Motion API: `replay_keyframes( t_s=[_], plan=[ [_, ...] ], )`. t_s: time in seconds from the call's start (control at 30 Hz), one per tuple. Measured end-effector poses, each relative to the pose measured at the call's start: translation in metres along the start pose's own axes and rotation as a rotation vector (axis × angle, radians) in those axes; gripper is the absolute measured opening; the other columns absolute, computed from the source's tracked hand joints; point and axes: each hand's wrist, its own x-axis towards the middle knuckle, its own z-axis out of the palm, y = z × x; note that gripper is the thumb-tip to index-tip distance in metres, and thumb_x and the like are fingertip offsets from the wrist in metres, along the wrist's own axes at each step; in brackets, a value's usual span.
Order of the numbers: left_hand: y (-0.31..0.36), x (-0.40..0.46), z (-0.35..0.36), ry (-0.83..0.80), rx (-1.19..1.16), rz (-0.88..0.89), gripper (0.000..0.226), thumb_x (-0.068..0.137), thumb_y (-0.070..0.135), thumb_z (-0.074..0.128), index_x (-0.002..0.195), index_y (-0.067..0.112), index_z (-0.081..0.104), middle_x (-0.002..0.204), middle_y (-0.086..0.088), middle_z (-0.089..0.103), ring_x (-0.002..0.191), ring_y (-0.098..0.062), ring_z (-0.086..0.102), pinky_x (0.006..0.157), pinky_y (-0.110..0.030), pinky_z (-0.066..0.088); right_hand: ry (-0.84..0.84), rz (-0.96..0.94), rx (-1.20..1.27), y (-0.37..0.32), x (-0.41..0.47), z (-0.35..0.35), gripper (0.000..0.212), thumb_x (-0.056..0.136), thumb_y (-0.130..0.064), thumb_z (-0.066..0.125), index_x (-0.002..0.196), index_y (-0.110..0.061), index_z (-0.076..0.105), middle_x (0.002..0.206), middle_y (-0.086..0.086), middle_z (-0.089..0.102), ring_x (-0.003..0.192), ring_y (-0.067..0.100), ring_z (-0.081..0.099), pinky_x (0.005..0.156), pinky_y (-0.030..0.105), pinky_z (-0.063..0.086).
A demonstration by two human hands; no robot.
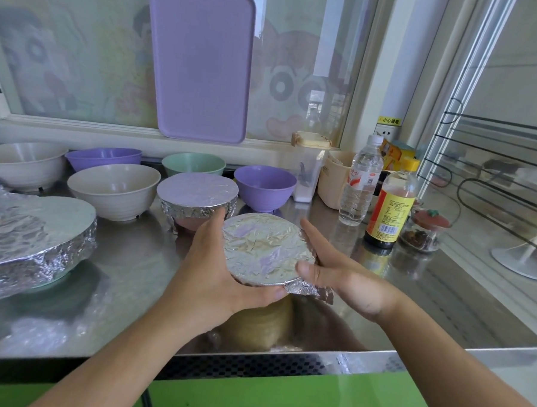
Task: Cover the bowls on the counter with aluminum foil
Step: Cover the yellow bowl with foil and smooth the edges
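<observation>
- Head view: we are seeing the left hand (217, 272) cupping the foil-covered bowl (266, 250).
- We are noting the right hand (338, 269), fingers straight, pressing its foil edge.

Steel counter (140, 259) with green cabinet fronts (282, 397) below. Frosted window (81, 69) behind has cartoon stickers, daylight coming through.
</observation>
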Motion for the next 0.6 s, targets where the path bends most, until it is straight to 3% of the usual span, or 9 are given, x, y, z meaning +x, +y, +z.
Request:
replay_keyframes(
  t_s=[0.03,0.1,0.17,0.2,0.3,0.37,0.43,0.5,0.6],
  plan=[
    [0.001,0.0,-0.001,-0.004,0.01,0.003,0.128,0.04,0.069,0.099,0.147,0.035,0.037,0.142,0.014,0.049,0.133,-0.005,0.051,0.109,-0.038,0.049,0.053,-0.009,0.029,0.002,0.003,-0.001,0.075,0.081,-0.072,0.072,0.144,-0.049,0.037,0.132,-0.042,0.055,0.122,-0.031,0.045,0.095,0.001,0.039],
    [0.002,0.001,-0.004,-0.022,0.02,0.004,0.128,0.039,0.07,0.098,0.146,0.039,0.035,0.142,0.017,0.047,0.132,-0.001,0.049,0.11,-0.036,0.047,0.14,0.012,0.093,-0.005,0.007,-0.001,0.057,0.094,-0.066,0.061,0.145,-0.043,0.051,0.141,-0.032,0.06,0.13,-0.016,0.052,0.101,0.007,0.037],
    [0.005,0.001,-0.005,-0.046,0.021,-0.006,0.129,0.039,0.07,0.098,0.147,0.045,0.032,0.143,0.022,0.044,0.133,0.004,0.047,0.111,-0.032,0.045,0.198,-0.008,0.066,-0.014,0.012,-0.003,0.032,0.107,-0.047,0.052,0.138,-0.046,0.055,0.13,-0.041,0.062,0.123,-0.02,0.054,0.093,0.003,0.039],
    [0.006,0.002,-0.005,-0.056,0.017,0.0,0.125,0.04,0.067,0.099,0.143,0.05,0.031,0.142,0.027,0.043,0.133,0.009,0.045,0.11,-0.025,0.044,0.205,-0.008,0.027,-0.019,0.014,-0.003,0.03,0.109,-0.044,0.051,0.137,-0.048,0.057,0.129,-0.042,0.062,0.122,-0.019,0.055,0.092,0.005,0.041],
    [0.011,0.001,-0.003,-0.083,0.018,0.009,0.116,0.045,0.056,0.103,0.128,0.068,0.023,0.133,0.048,0.031,0.125,0.03,0.033,0.095,0.003,0.032,0.176,0.03,-0.108,-0.027,0.028,0.002,0.04,0.107,-0.052,0.053,0.147,-0.048,0.056,0.147,-0.021,0.058,0.124,-0.003,0.058,0.106,0.027,0.046],
    [0.012,0.002,-0.002,-0.089,0.021,0.011,0.115,0.046,0.051,0.104,0.121,0.078,0.022,0.131,0.05,0.032,0.126,0.028,0.035,0.092,0.005,0.031,0.148,0.035,-0.135,-0.026,0.033,0.006,0.032,0.109,-0.046,0.053,0.137,-0.042,0.066,0.129,-0.01,0.067,0.096,-0.001,0.067,0.084,0.026,0.059],
    [0.013,0.004,-0.003,-0.101,0.02,0.004,0.114,0.046,0.051,0.104,0.117,0.083,0.021,0.134,0.045,0.034,0.128,0.024,0.038,0.093,0.004,0.033,0.159,0.019,-0.134,-0.025,0.035,0.009,0.03,0.11,-0.042,0.051,0.132,-0.035,0.07,0.113,-0.008,0.067,0.076,0.0,0.065,0.063,0.019,0.056],
    [0.011,0.005,-0.005,-0.118,0.01,0.002,0.113,0.047,0.051,0.104,0.116,0.081,0.02,0.134,0.046,0.031,0.127,0.026,0.035,0.092,0.005,0.032,0.162,0.026,-0.126,-0.027,0.033,0.012,0.034,0.107,-0.05,0.054,0.136,-0.039,0.068,0.111,-0.019,0.067,0.088,0.0,0.067,0.072,0.024,0.057],
    [0.006,0.004,-0.005,-0.133,-0.002,-0.005,0.121,0.047,0.056,0.102,0.134,0.068,0.019,0.141,0.041,0.027,0.133,0.023,0.031,0.104,-0.004,0.031,0.137,0.048,-0.101,-0.018,0.024,0.008,0.064,0.092,-0.068,0.064,0.151,-0.045,0.051,0.145,-0.023,0.059,0.133,0.005,0.058,0.111,0.041,0.049]
  ],
)
